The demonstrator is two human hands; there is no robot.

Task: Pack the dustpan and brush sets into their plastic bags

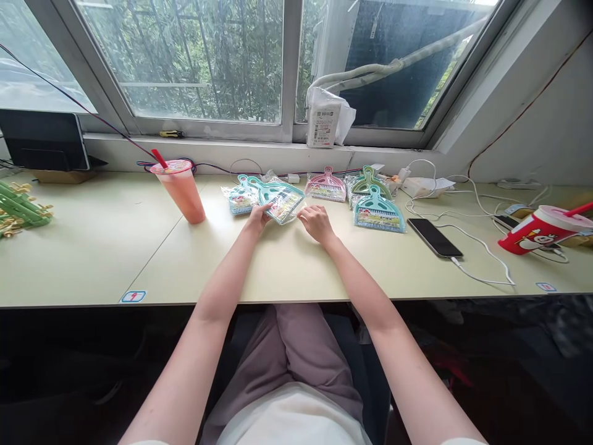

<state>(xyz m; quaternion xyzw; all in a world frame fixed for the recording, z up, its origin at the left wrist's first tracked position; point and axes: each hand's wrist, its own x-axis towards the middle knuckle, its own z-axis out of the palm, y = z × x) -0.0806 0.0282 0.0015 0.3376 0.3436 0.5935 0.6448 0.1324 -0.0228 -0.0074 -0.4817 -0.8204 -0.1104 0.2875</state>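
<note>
A teal dustpan-and-brush set (283, 201) in clear plastic is held just above the table, my left hand (259, 217) closed on its lower left edge. My right hand (315, 222) is pinched at the right edge of the plastic wrapper. Behind the held set, more wrapped teal sets (241, 199) lie to the left. A pink set (326, 185) lies beyond my right hand. Further right are a green set (369, 180) and another teal set (380, 213), both in wrappers.
An orange drink cup (181, 193) stands on the left, near green bundles (21, 209). To the right lie a phone (434, 237) with a white cable and a tilted red cup (540, 231). A tablet (44, 140) stands at the back left.
</note>
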